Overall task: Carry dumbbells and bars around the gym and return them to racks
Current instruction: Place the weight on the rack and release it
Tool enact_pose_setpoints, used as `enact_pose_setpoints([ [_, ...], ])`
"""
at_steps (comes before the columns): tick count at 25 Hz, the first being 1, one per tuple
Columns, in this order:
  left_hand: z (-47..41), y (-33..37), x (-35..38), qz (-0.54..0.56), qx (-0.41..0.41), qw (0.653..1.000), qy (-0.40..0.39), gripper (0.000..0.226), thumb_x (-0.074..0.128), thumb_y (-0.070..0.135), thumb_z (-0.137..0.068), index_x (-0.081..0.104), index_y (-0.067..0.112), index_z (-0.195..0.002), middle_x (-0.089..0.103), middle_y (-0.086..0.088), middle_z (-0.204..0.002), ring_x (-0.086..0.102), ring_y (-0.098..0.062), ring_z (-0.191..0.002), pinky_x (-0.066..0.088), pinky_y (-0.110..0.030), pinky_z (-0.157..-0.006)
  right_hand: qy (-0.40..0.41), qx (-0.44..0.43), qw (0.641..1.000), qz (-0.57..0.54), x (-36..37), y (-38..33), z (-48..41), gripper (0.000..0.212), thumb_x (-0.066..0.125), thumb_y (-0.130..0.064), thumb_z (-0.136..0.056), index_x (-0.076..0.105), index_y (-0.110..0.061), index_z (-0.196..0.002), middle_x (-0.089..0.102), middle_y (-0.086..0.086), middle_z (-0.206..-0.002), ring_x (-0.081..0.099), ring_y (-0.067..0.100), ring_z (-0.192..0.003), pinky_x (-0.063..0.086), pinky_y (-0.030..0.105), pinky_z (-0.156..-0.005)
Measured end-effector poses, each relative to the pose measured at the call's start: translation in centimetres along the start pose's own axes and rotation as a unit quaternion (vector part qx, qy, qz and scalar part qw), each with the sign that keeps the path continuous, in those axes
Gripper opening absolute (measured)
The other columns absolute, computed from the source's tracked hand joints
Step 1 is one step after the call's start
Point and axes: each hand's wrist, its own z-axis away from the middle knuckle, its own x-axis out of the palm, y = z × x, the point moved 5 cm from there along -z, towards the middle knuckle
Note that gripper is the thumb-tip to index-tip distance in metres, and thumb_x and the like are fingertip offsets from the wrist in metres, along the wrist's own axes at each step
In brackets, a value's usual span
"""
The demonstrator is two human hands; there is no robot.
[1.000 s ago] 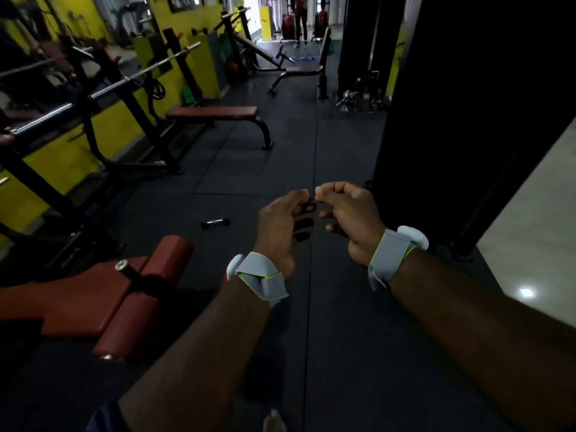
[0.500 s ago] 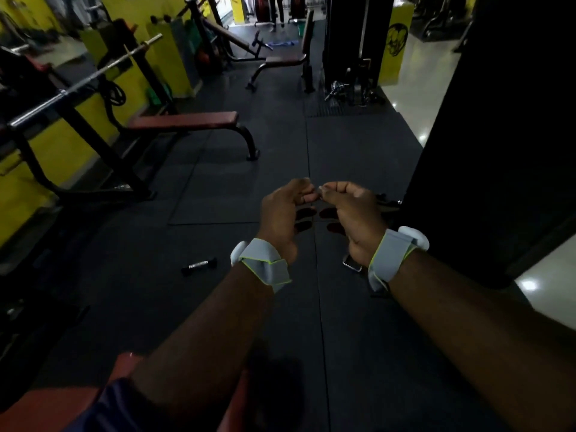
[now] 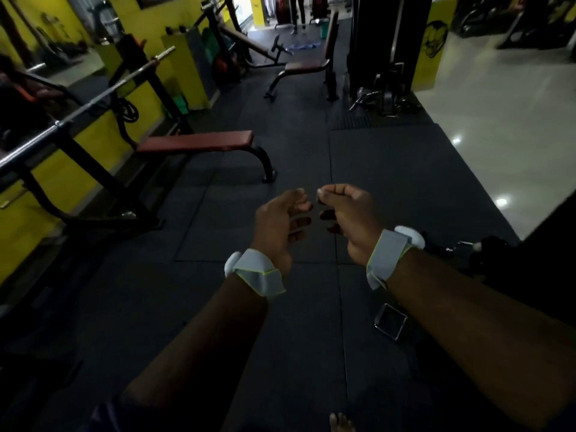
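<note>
Head view: left hand (image 3: pixel 280 222), fingers loosely curled, and right hand (image 3: pixel 346 213), fingers curled tight with thumb on forefinger, are held just apart, nothing visible in either, nearer than the bench (image 3: pixel 196 141). Barbell (image 3: pixel 93 98) lies on a rack (image 3: pixel 93 165) left of the bench, well apart from both hands.

One wide-angle view, worn on the head, looks forward and down at the gym floor (image 3: pixel 124 291) (its edges bend). The left hand (image 3: pixel 277 226) and right hand (image 3: pixel 349 216) are near at centre; the bench (image 3: pixel 196 141) lies farther ahead, left.
</note>
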Motion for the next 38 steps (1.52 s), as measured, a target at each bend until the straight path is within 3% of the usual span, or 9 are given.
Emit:
enact_pose_setpoints([
  [8,-19.0,6.5,-4.1,0.042,0.012,0.998,0.046,0.024,0.067,0.038,-0.092,0.076,0.017,-0.1,0.077,-0.002,-0.094,0.068,-0.023,-0.084,0.05,-0.036,-0.076,-0.06,-0.009,0.997,0.037,11.5,-2.1,-18.7,0.012,0.074,-0.031,-0.093,0.073,-0.023,-0.1,0.077,0.001,-0.097,0.07,0.019,-0.08,0.051,0.034,-0.064],
  [16,-40.7,16.7,-10.0,0.055,0.048,0.997,0.025,0.023,0.065,0.038,-0.093,0.076,0.018,-0.097,0.078,-0.005,-0.098,0.069,-0.028,-0.093,0.049,-0.037,-0.078,-0.07,-0.048,0.995,0.055,25.9,-7.8,-37.2,0.01,0.074,-0.029,-0.092,0.072,-0.022,-0.099,0.075,-0.001,-0.088,0.066,0.015,-0.074,0.047,0.028,-0.053],
  [22,-51.2,24.0,-13.9,0.057,0.069,0.995,0.048,0.024,0.064,0.035,-0.095,0.075,0.014,-0.099,0.076,-0.009,-0.096,0.066,-0.024,-0.081,0.05,-0.031,-0.067,-0.096,-0.056,0.992,0.053,35.1,-10.8,-48.4,0.007,0.074,-0.031,-0.092,0.072,-0.025,-0.096,0.077,-0.004,-0.089,0.068,0.015,-0.077,0.048,0.027,-0.055],
  [25,-57.0,27.3,-17.0,0.044,0.081,0.993,0.077,0.025,0.065,0.039,-0.092,0.076,0.018,-0.1,0.079,-0.01,-0.102,0.068,-0.024,-0.089,0.05,-0.038,-0.08,-0.131,-0.052,0.989,0.048,40.7,-11.1,-54.1,0.013,0.075,-0.034,-0.089,0.073,-0.025,-0.098,0.08,0.0,-0.096,0.073,0.02,-0.083,0.049,0.03,-0.058],
  [28,-62.7,29.4,-19.6,0.041,0.091,0.99,0.099,0.027,0.066,0.04,-0.092,0.076,0.017,-0.103,0.079,-0.004,-0.1,0.069,-0.026,-0.094,0.049,-0.041,-0.084,-0.164,-0.054,0.984,0.043,45.7,-11.2,-59.5,0.012,0.075,-0.034,-0.088,0.073,-0.026,-0.097,0.08,0.001,-0.095,0.073,0.02,-0.084,0.048,0.03,-0.058],
  [33,-73.8,34.9,-23.7,0.059,0.096,0.982,0.154,0.031,0.068,0.042,-0.09,0.077,0.016,-0.104,0.08,-0.007,-0.107,0.069,-0.027,-0.096,0.049,-0.039,-0.082,-0.212,-0.046,0.976,0.028,54.1,-14.5,-70.2,0.016,0.074,-0.028,-0.093,0.073,-0.019,-0.106,0.077,0.003,-0.098,0.071,0.013,-0.075,0.055,0.029,-0.06],
  [35,-75.3,36.8,-23.9,0.05,0.099,0.982,0.153,0.032,0.067,0.043,-0.09,0.076,0.016,-0.106,0.08,-0.005,-0.106,0.069,-0.025,-0.094,0.049,-0.039,-0.081,-0.222,-0.053,0.973,0.026,55.3,-15.4,-71.9,0.016,0.073,-0.028,-0.093,0.072,-0.019,-0.106,0.075,0.001,-0.094,0.069,0.015,-0.077,0.052,0.026,-0.055],
  [38,-78.5,39.7,-24.1,0.055,0.12,0.982,0.136,0.03,0.067,0.043,-0.089,0.077,0.018,-0.102,0.079,-0.003,-0.101,0.068,-0.025,-0.092,0.048,-0.039,-0.082,-0.207,-0.069,0.976,0.027,57.7,-17.2,-75.4,0.014,0.075,-0.032,-0.089,0.073,-0.023,-0.1,0.077,-0.001,-0.089,0.069,0.019,-0.079,0.048,0.031,-0.059],
])
